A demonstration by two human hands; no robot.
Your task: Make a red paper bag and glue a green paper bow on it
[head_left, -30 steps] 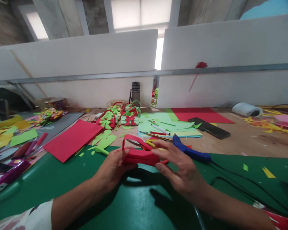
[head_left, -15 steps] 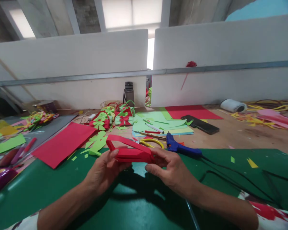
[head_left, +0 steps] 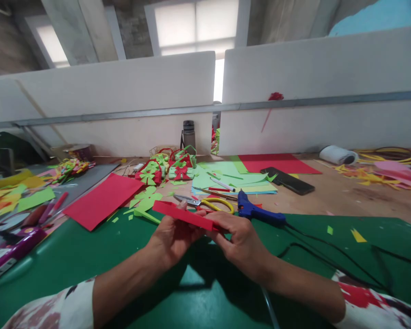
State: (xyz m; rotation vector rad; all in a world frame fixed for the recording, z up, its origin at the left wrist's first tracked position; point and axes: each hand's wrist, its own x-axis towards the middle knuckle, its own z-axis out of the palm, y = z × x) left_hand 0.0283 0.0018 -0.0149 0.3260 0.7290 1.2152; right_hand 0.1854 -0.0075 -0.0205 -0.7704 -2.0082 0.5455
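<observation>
Between both hands is a small red paper basket (head_left: 183,214), held tilted over the green mat (head_left: 123,260). My left hand (head_left: 173,240) is closed on its left part, the fingers underneath. At the right end, my right hand (head_left: 238,235) pinches the basket between thumb and fingers. Its strip handle, seen earlier, cannot be told apart from the body at this angle. Just beyond the hands lie scissors with yellow handles (head_left: 219,203) and a blue glue gun (head_left: 260,209), its cord trailing right.
Several small red-and-green paper baskets (head_left: 181,171) stand near a dark bottle (head_left: 188,137). Red sheets (head_left: 102,198), green sheets (head_left: 222,176) and a black phone (head_left: 289,180) lie around. A purple tool (head_left: 15,253) is at left; a white roll (head_left: 339,154) at right.
The basket has been tipped, so its raised handle no longer stands out. My left hand has moved right and further beneath it. The view has shifted slightly left.
</observation>
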